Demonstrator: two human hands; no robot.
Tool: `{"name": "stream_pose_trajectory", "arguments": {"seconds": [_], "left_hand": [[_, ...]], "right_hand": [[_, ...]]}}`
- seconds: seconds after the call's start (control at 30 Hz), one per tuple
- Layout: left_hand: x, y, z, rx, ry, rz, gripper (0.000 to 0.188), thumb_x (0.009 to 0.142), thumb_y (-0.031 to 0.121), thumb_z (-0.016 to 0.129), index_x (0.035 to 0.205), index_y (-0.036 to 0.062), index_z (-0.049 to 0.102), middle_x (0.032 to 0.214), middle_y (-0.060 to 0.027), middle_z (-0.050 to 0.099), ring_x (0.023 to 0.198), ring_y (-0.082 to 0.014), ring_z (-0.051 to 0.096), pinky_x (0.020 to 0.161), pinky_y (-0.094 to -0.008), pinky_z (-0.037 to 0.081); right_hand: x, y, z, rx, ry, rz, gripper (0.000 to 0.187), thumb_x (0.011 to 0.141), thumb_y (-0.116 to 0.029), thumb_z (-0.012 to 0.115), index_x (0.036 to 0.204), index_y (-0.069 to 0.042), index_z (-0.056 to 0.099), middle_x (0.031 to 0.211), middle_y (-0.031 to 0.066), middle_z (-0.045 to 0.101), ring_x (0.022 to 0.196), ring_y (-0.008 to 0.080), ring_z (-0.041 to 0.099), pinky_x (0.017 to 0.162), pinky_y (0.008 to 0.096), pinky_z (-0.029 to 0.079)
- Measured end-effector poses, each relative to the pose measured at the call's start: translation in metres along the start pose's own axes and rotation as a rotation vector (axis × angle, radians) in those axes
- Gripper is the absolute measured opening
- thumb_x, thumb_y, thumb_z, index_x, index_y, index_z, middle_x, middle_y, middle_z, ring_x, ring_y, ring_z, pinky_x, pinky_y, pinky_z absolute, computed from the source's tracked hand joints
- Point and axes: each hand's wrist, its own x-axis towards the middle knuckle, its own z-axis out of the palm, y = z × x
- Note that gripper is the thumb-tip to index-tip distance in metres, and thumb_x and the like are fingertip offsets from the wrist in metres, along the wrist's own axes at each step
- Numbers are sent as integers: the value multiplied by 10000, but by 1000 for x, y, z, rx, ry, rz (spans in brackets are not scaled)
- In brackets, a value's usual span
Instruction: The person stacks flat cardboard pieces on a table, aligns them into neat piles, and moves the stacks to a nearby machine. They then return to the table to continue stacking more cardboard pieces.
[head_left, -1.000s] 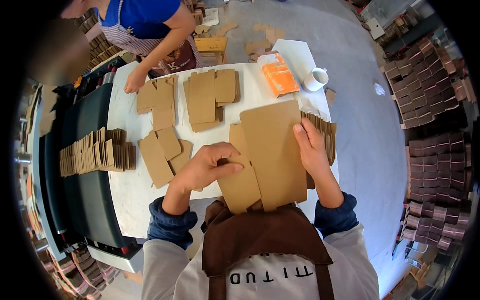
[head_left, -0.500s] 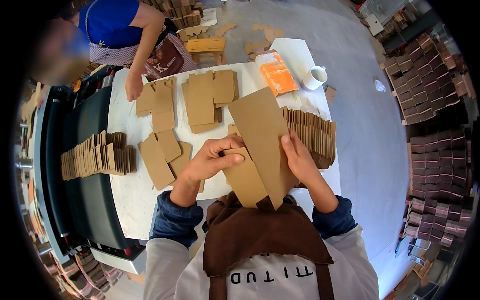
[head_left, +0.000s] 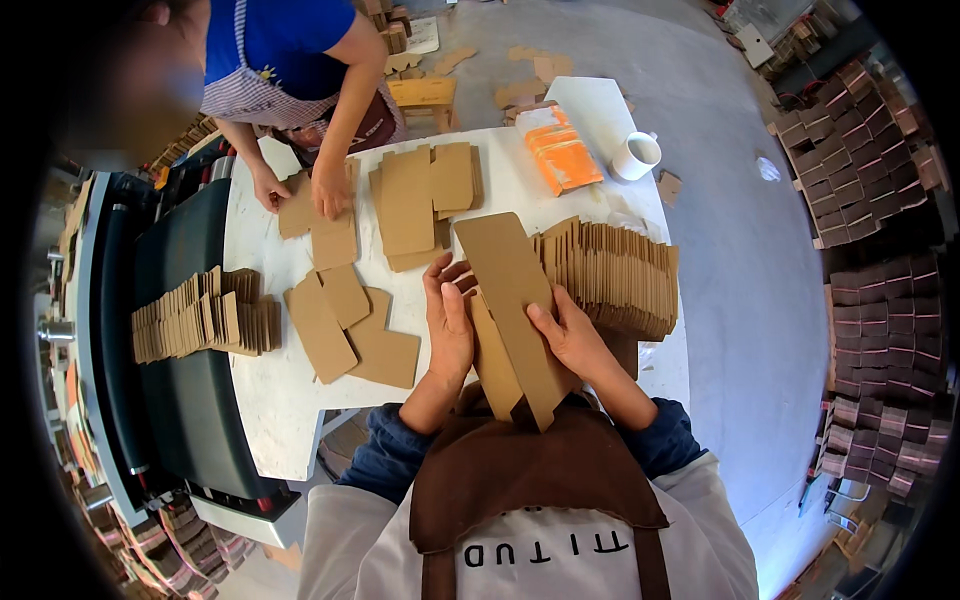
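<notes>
Over the table's near edge, a folded brown cardboard piece (head_left: 516,305) stands tilted in front of my apron, its narrower left flap partly behind the broad panel. My right hand (head_left: 578,335) grips the broad panel's right edge, thumb on its face. Against the left flap rests my left hand (head_left: 452,325), fingers apart and stretched upward; some fingertips are hidden behind the cardboard. Beyond my right hand is a dense row of upright folded cardboard pieces (head_left: 610,275). Loose flat cardboard pieces (head_left: 322,325) lie to the left of my left hand.
Across the white table (head_left: 262,400), a co-worker's hands (head_left: 330,188) touch a cardboard stack. More flat stacks (head_left: 405,200), an orange-and-white package (head_left: 558,150) and a white mug (head_left: 636,157) stand farther back. At left, a dark conveyor belt (head_left: 180,400) carries cardboard pieces (head_left: 200,318).
My left hand has let go of its pinch on the flap and opened beside it. The flap has swung toward the broad panel. The co-worker has leaned in, both hands now at the stack.
</notes>
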Motion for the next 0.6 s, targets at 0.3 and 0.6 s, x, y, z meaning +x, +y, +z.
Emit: {"name": "stream_pose_trajectory", "arguments": {"seconds": [0.3,0.6], "left_hand": [[-44,-9,1,48,-31,-201,720,1028,437,362,1526,63,2,1483,-214,306,1318,-275,384,1093,-364,323],[-7,-36,-10,-168,-175,-149,701,1009,571,237,1478,50,214,1419,-138,396,1285,-253,427,1060,-362,376]], "right_hand": [[-1,15,3,-38,39,23,747,899,-519,580,1373,25,387,1194,276,589,1076,365,603,927,382,456],[11,-28,-4,-162,52,22,845,865,-544,616,1413,19,307,1175,283,598,1100,400,595,941,421,454]]}}
